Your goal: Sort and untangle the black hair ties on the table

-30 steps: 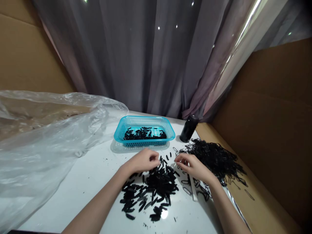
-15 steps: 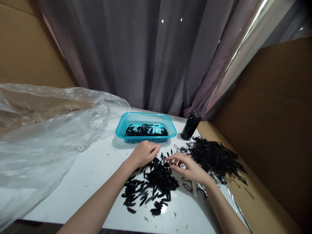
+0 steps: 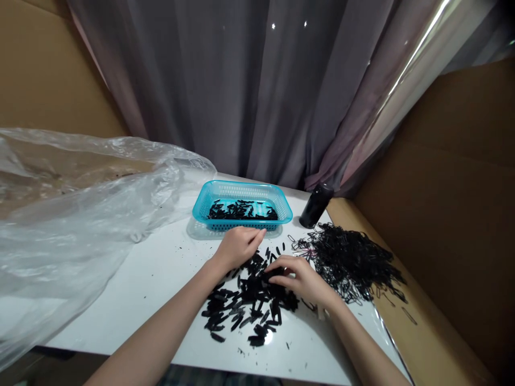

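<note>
A heap of small flat black pieces [image 3: 249, 300] lies on the white table [image 3: 161, 289] in front of me. My left hand [image 3: 238, 247] rests at the heap's far edge, fingers curled together toward the turquoise basket [image 3: 242, 212]; what it holds is hidden. My right hand [image 3: 295, 276] lies on the heap's right side with fingers bent down onto the pieces. The basket holds more black pieces. A tangle of thin black wire loops [image 3: 350, 260] lies to the right of my right hand.
A black cylindrical bottle [image 3: 316, 206] stands right of the basket. A big crumpled clear plastic bag [image 3: 80, 203] covers the table's left side. Cardboard walls [image 3: 450, 177] stand left and right, a grey curtain [image 3: 249, 91] behind.
My right hand has moved left from the wire tangle onto the heap of black pieces. My left hand has shifted slightly toward the basket. The view has tilted up a little.
</note>
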Motion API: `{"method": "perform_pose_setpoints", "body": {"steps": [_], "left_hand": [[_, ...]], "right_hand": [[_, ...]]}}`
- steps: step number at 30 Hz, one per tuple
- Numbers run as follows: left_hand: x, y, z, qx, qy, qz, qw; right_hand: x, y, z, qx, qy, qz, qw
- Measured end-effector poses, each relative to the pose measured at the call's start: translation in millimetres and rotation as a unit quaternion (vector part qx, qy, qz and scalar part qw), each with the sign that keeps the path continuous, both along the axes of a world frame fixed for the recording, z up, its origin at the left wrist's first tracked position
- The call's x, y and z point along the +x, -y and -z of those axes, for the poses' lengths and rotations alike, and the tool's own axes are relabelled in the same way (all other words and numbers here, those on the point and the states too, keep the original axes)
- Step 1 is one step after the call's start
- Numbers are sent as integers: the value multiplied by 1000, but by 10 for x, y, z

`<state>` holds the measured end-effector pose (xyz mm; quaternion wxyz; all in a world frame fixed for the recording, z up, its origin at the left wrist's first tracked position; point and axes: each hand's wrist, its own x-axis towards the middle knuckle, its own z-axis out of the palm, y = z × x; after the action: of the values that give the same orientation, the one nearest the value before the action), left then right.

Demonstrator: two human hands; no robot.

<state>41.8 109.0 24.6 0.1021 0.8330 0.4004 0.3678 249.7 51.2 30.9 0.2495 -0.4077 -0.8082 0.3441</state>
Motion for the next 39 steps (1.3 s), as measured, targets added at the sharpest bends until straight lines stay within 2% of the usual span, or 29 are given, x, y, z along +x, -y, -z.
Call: {"method": "perform_pose_setpoints", "body": {"steps": [7, 12, 15, 22, 30, 35, 39], "left_hand": [[-7, 1, 4, 9, 10, -5, 1000], [-12, -5, 14, 17, 12, -3, 1000], [-11, -12, 21, 22, 13, -2, 1000], [-2, -16, 25, 34, 19, 1, 999], [3, -19, 34, 38, 21, 5, 999], [2, -17, 40, 37, 19, 1, 999], [2, -20, 40, 34, 18, 0, 999]], "right_hand": [[111, -25, -122, -2, -43, 51, 998], [124, -79, -36, 37, -73, 134, 988], [135, -106, 14, 48, -68, 157, 984], [153, -98, -23, 46, -30, 101, 993], [-38, 95, 13, 5, 51, -77, 996], [-88, 78, 40, 1, 40, -83, 996], [6, 11, -9, -1, 12, -51, 999]]}}
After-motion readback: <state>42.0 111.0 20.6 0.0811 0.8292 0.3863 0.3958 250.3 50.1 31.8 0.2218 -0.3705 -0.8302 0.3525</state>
